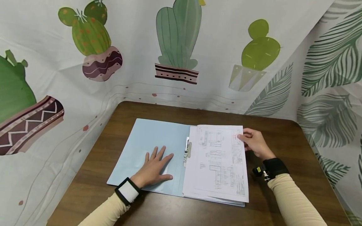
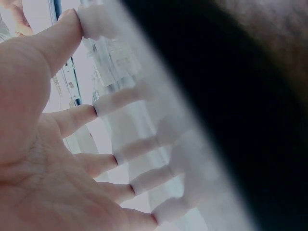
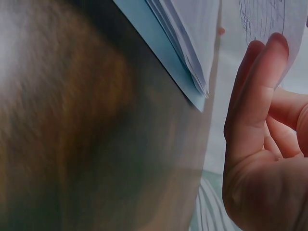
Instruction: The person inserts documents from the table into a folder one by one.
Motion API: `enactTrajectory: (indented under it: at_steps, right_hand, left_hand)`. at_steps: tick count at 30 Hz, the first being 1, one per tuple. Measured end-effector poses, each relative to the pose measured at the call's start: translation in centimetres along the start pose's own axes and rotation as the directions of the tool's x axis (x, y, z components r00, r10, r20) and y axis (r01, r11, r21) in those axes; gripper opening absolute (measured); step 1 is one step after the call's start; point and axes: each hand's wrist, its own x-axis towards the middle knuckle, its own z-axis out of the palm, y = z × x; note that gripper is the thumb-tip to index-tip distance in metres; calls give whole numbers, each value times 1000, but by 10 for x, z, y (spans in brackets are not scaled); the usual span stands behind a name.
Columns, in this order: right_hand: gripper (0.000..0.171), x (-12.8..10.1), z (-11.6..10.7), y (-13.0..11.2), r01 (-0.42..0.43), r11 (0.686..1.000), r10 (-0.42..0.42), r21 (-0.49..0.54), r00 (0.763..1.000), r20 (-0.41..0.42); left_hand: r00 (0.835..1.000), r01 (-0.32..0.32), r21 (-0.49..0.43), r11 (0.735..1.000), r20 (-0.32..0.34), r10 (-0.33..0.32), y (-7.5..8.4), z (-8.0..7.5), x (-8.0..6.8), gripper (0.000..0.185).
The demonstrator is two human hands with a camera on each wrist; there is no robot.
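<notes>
A light blue folder (image 1: 154,133) lies open on the table, with a metal clip (image 1: 187,150) along its spine. Several papers are stacked on its right side, the top sheet (image 1: 223,160) printed with technical drawings. My left hand (image 1: 153,169) rests with spread fingers on the inside of the left cover. In the left wrist view, the fingertips of that hand (image 2: 53,139) touch the glossy cover. At the upper right edge of the top sheet, my right hand (image 1: 255,142) pinches the paper between thumb and fingers. The right wrist view shows this sheet (image 3: 269,19) raised above the stack.
The brown wooden table (image 1: 158,210) extends around the folder. Behind it hangs a white cloth (image 1: 135,40) with printed cacti and leaves. A black strap with a small camera (image 1: 263,171) sits on the right wrist, and another strap (image 1: 128,190) on the left.
</notes>
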Motion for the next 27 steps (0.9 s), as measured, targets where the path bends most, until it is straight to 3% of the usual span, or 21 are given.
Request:
enactTrajectory:
  at_steps: [27]
  right_hand:
    - [30,1,35,7,31,999,-33,-43,998,-51]
  left_hand:
    - [1000,-1,-5,1000,5,1,0,0,2,87]
